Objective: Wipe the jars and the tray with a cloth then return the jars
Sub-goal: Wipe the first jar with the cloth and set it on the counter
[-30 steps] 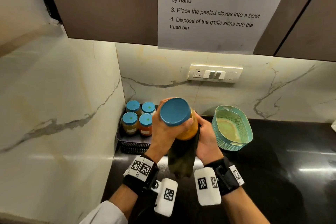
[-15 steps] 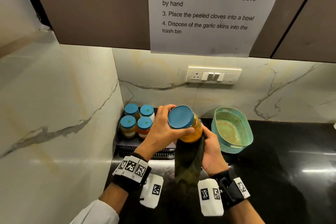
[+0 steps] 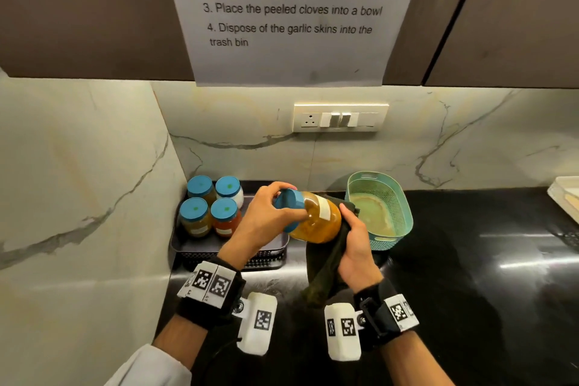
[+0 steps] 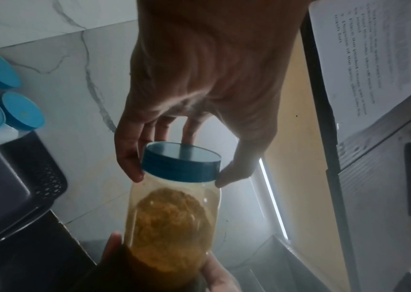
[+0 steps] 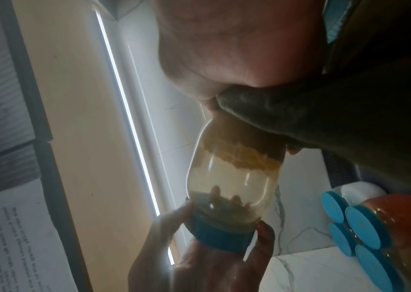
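My left hand [image 3: 269, 213] grips the blue lid [image 4: 180, 162] of a clear jar [image 3: 316, 219] with yellow-brown powder, held tilted on its side above the counter. My right hand [image 3: 354, 241] holds a dark green cloth [image 3: 326, 263] cupped round the jar's base; the cloth [image 5: 324, 110] covers the bottom, which is hidden. Several other blue-lidded jars [image 3: 213, 207] stand in the black tray [image 3: 200, 249] in the corner at the left, and its right half is bare.
A teal perforated basket [image 3: 380, 207] sits just right of my hands against the marble wall. The black counter [image 3: 470, 260] runs on to the right, with a white object [image 3: 565, 197] at its far edge. Overhead cupboards carry a paper note [image 3: 291, 9].
The jar has gone from upright with its lid facing up to lying tilted, lid to the left. My right hand has shifted with the cloth under its base. My head has moved closer.
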### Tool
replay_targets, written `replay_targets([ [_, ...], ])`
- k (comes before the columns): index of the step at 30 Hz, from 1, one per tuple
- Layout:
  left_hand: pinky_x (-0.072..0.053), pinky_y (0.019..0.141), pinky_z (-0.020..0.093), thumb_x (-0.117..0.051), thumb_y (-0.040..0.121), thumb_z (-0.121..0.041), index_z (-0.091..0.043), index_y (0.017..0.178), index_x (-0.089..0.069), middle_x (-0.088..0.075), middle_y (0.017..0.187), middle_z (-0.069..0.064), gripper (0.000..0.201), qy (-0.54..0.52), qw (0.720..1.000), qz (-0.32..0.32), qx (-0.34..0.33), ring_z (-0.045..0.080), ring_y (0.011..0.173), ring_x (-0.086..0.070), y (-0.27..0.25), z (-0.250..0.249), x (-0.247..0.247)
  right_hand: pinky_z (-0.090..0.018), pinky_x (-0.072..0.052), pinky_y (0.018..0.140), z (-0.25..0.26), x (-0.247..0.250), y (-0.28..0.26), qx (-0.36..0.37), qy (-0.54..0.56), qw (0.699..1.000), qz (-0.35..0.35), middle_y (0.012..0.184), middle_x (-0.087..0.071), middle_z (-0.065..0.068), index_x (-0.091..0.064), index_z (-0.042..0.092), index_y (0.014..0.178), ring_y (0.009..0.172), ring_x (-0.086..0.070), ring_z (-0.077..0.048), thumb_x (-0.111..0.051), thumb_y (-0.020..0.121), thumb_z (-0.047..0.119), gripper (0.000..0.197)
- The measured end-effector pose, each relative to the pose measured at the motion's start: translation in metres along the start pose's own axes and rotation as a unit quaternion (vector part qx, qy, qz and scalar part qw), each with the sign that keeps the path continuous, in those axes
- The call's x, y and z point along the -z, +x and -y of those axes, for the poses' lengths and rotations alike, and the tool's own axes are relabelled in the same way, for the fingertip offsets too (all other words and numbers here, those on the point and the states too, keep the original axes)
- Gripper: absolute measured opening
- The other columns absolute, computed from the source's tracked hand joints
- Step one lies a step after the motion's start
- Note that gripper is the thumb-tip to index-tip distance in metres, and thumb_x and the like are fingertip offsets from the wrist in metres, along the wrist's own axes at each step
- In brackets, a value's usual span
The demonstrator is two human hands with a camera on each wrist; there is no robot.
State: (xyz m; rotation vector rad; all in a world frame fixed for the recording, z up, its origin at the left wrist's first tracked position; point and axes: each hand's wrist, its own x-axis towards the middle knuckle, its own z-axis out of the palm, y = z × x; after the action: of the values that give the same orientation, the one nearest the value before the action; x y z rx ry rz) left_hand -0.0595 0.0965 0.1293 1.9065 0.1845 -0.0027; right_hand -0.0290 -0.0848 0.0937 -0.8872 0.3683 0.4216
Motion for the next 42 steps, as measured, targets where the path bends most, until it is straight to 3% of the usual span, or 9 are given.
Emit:
replay_targets([
  [2,-0.062,0.082,0.03,-0.087,0.079,-0.018,-0.028,0.13,-0.06,-0.05,0.131,0.001,0.059,0.022,0.999,0.021,-0.026,0.02,0.116,-0.056,0.003,-0.001,-0.004,-0.042,-0.059,0.085,0.006,0.011,0.006,-0.008,-0.015,1.0,-0.001,0.097,-0.08,-0.014,-0.084,0.013,0.092,0.081,-0.078,-0.025,-0.05,0.107,0.034,0.043],
  [9,-0.044,0.091,0.022,-0.089,0.067,-0.009,-0.021,0.122,-0.065,-0.047,0.122,-0.001,0.061,0.207,0.97,0.015,-0.127,0.016,0.116,-0.046,0.038,0.004,-0.034,-0.057,-0.054,0.1,0.022,0.049,0.021,-0.046,-0.042,0.997,-0.054,0.114,-0.076,-0.023,-0.07,0.004,0.12,0.109,-0.07,-0.039,-0.055,0.105,0.035,0.037],
  [15,-0.052,0.095,0.039,-0.083,0.066,-0.013,-0.014,0.121,-0.067,-0.052,0.122,0.006,0.057,0.294,0.94,0.049,-0.164,0.025,0.113,-0.051,0.096,0.017,-0.068,-0.064,-0.046,0.109,0.045,0.104,0.042,-0.066,0.002,0.995,-0.071,0.128,-0.07,-0.024,-0.068,0.0,0.123,0.123,-0.064,-0.041,-0.052,0.105,0.03,0.038],
  [18,-0.052,0.094,0.043,-0.079,0.069,-0.024,-0.01,0.128,-0.063,-0.055,0.125,0.01,0.063,0.328,0.926,0.076,-0.167,0.029,0.115,-0.053,0.128,0.022,-0.089,-0.057,-0.055,0.098,0.058,0.122,0.054,-0.061,-0.011,0.995,-0.084,0.128,-0.071,-0.022,-0.065,0.001,0.13,0.123,-0.067,-0.038,-0.061,0.101,0.026,0.039],
  [21,-0.051,0.099,0.045,-0.084,0.073,-0.019,-0.006,0.132,-0.06,-0.055,0.13,0.014,0.065,0.371,0.908,0.105,-0.162,0.033,0.118,-0.053,0.16,0.031,-0.109,-0.049,-0.061,0.087,0.066,0.132,0.066,-0.063,-0.053,0.992,-0.096,0.124,-0.074,-0.018,-0.064,0.002,0.132,0.118,-0.07,-0.034,-0.065,0.098,0.02,0.039],
  [26,-0.053,0.096,0.052,-0.085,0.078,-0.024,-0.006,0.13,-0.06,-0.057,0.13,0.016,0.061,0.429,0.878,0.136,-0.165,0.036,0.118,-0.056,0.211,0.058,-0.134,-0.053,-0.058,0.095,0.065,0.143,0.084,-0.073,-0.116,0.986,-0.096,0.118,-0.076,-0.019,-0.067,0.002,0.126,0.113,-0.072,-0.036,-0.065,0.099,0.015,0.03],
  [31,-0.054,0.095,0.052,-0.086,0.078,-0.026,-0.007,0.135,-0.058,-0.057,0.134,0.016,0.066,0.466,0.855,0.16,-0.162,0.04,0.12,-0.058,0.252,0.08,-0.145,-0.046,-0.061,0.08,0.065,0.159,0.095,-0.071,-0.137,0.984,-0.091,0.114,-0.077,-0.018,-0.068,0.0,0.126,0.109,-0.074,-0.035,-0.067,0.098,0.014,0.031],
  [36,-0.055,0.094,0.05,-0.083,0.082,-0.026,-0.008,0.14,-0.056,-0.055,0.14,0.015,0.066,0.486,0.841,0.159,-0.174,0.038,0.124,-0.057,0.279,0.092,-0.154,-0.05,-0.061,0.088,0.079,0.169,0.105,-0.054,-0.133,0.987,-0.077,0.115,-0.078,-0.016,-0.068,0.004,0.127,0.108,-0.075,-0.032,-0.068,0.098,0.014,0.031],
  [42,-0.056,0.098,0.05,-0.085,0.077,-0.017,-0.014,0.143,-0.055,-0.053,0.149,0.01,0.073,0.512,0.825,0.151,-0.184,0.039,0.124,-0.06,0.299,0.103,-0.153,-0.039,-0.063,0.075,0.088,0.166,0.115,-0.039,-0.116,0.99,-0.066,0.118,-0.077,-0.015,-0.067,0.005,0.129,0.109,-0.075,-0.032,-0.067,0.098,0.014,0.032],
])
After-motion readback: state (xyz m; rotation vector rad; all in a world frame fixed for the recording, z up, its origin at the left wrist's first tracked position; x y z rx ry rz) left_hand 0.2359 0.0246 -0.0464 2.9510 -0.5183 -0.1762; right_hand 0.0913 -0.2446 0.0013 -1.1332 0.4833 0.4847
